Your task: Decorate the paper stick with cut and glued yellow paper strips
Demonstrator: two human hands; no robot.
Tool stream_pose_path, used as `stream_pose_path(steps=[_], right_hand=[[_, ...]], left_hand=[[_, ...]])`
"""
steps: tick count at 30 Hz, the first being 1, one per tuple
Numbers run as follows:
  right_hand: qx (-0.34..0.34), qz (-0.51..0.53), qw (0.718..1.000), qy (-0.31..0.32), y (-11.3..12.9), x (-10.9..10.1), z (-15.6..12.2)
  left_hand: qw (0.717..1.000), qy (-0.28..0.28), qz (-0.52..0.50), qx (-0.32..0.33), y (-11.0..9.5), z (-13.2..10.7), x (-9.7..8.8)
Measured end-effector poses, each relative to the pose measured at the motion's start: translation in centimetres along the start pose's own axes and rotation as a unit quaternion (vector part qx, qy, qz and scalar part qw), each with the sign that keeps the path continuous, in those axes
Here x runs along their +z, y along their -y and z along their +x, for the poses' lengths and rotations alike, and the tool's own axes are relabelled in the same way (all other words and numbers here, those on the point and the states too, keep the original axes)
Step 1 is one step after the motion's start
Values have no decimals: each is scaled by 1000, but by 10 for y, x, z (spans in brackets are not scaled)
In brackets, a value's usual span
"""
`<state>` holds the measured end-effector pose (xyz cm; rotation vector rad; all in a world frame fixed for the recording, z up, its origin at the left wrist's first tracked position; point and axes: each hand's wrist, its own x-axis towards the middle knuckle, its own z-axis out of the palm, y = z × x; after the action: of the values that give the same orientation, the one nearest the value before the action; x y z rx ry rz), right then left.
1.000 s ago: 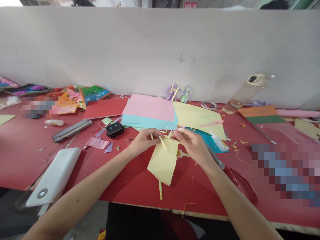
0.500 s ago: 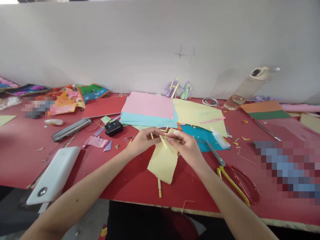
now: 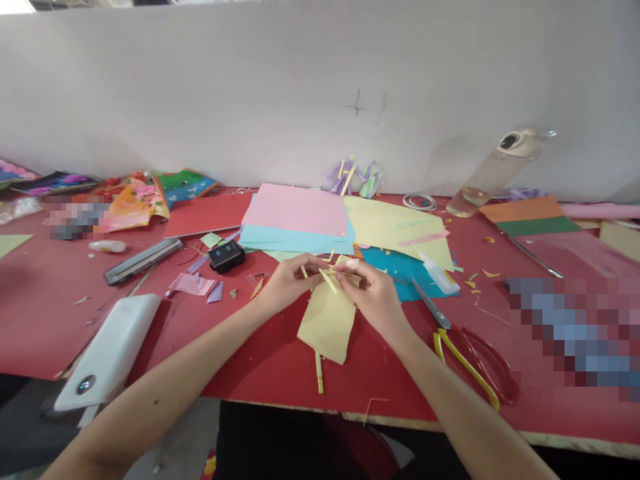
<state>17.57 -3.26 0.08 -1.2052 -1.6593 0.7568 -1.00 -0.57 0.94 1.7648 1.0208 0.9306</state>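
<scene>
My left hand (image 3: 293,280) and my right hand (image 3: 373,287) meet over the middle of the red table. Between their fingertips they pinch a small figure of folded yellow paper strips (image 3: 329,280); its exact shape is partly hidden by the fingers. Beneath it lies a torn piece of pale yellow paper (image 3: 327,327), and a yellow pencil (image 3: 319,373) sticks out from under that toward the table's front edge. Scissors (image 3: 445,327) with red and yellow handles rest to the right of my right hand.
Pink paper (image 3: 300,208) and yellow paper (image 3: 400,227) lie behind my hands. A glue bottle (image 3: 443,277) is at right, a water bottle (image 3: 493,177) leans against the wall. A black box (image 3: 226,257) and a white power bank (image 3: 110,350) lie left. Paper figures (image 3: 345,177) lean at the back.
Both hands stay almost in place, fingers still pinching the yellow strips. The view has shifted very slightly; nothing was visibly picked up or let go.
</scene>
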Motion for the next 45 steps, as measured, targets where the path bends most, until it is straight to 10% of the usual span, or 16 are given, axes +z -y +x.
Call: stream_pose_path(steps=[38, 45], right_hand=[[-119, -116, 985, -52, 8, 3, -5], [-15, -32, 998, -43, 7, 2, -6]], left_hand=[[996, -51, 52, 57, 2, -8, 8], [996, -65, 41, 42, -4, -9, 4]])
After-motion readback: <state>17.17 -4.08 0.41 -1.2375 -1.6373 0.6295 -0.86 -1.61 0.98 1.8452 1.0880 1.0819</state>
